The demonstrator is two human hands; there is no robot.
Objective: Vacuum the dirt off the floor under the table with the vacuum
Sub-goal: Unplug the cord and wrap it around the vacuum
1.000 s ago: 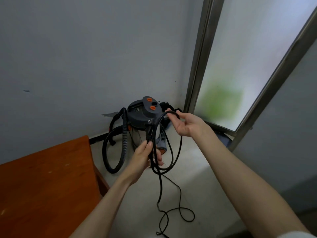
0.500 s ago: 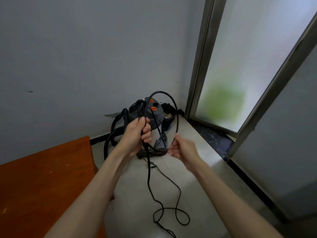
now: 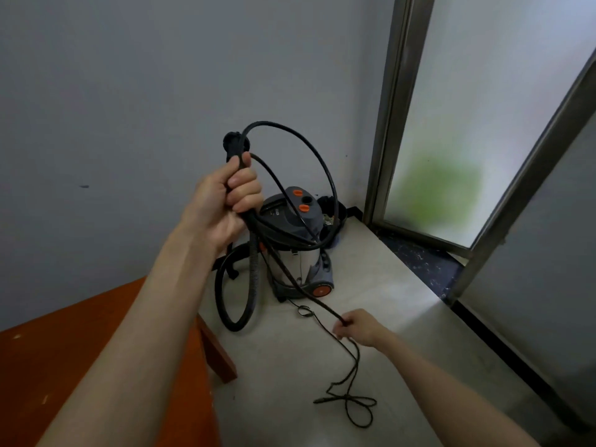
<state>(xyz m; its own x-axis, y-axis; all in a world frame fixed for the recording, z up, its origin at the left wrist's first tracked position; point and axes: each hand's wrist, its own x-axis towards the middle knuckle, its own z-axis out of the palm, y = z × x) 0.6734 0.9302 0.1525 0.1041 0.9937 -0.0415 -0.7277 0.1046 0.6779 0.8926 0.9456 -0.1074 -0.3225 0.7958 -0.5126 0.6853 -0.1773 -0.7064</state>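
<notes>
You have one vacuum at centre frame, with three orange spots showing on it — two buttons on top and one wheel hub low down. One ribbed hose loops at its left. One power cord runs from top centre to the lower right, ending in one plug. One wooden table sits lower left. Two hands — your left hand and your right hand.

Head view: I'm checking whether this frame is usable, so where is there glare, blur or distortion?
Head view: the frosted window is the brightest area and throws a pale patch on the floor; the window frame bows from the wide lens; the right hand on the cord is slightly blurred; the left hand looks sharp.
</notes>
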